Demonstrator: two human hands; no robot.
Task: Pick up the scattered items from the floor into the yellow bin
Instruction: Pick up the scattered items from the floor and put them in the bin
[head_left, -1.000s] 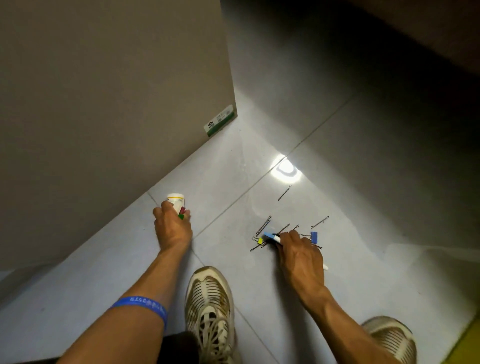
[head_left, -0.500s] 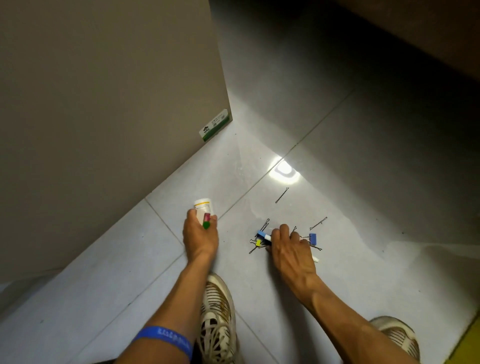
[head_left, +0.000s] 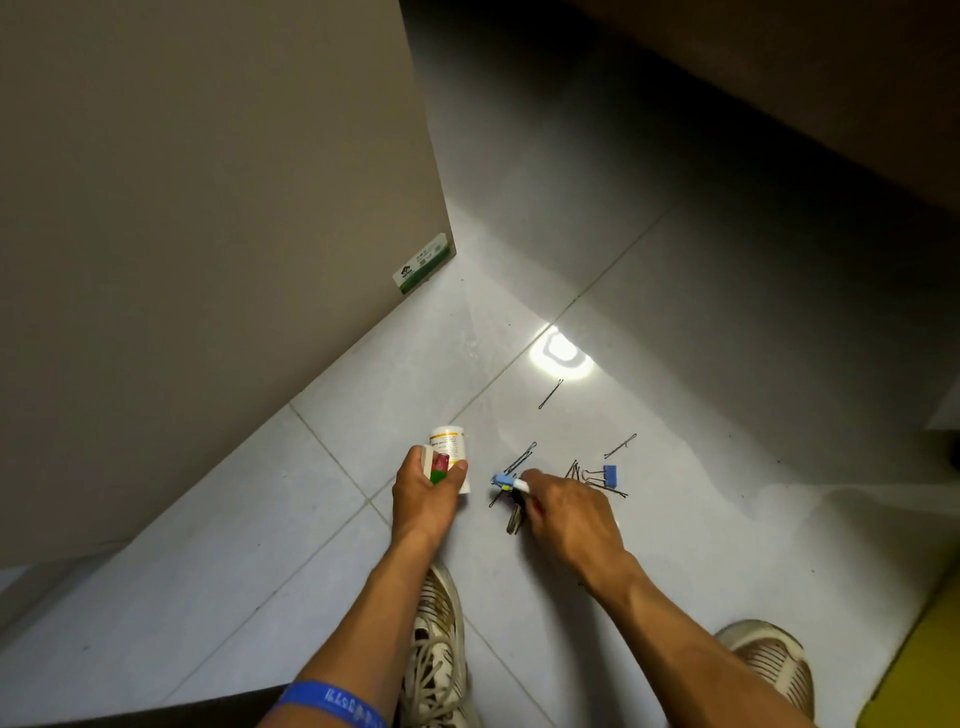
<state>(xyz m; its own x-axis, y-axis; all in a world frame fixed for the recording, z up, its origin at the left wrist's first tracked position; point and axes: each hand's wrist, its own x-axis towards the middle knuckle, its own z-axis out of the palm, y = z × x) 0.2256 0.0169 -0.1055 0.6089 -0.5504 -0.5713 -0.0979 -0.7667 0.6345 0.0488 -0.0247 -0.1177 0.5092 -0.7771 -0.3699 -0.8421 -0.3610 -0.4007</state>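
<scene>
My left hand (head_left: 423, 501) grips a bottle (head_left: 451, 457); my right hand (head_left: 566, 512) pinches a pen (head_left: 511, 483). Thin hairpins (head_left: 597, 475) may slip through crowded fingers.

**An indoor room with a tiled floor, likely a home or office corner**

The floor (head_left: 675, 291) is laid with large, glossy pale-grey tiles that mirror a ceiling lamp as a bright spot (head_left: 560, 354). A plain beige cabinet panel (head_left: 208, 208) stands on it, with a green-and-white maker's label (head_left: 422, 264) at its lower corner. Small stationery and household bits lie scattered on the tiles: a blue binder clip (head_left: 607, 474) and thin black hairpins (head_left: 550, 394). Which kind of room it is cannot be told.
</scene>
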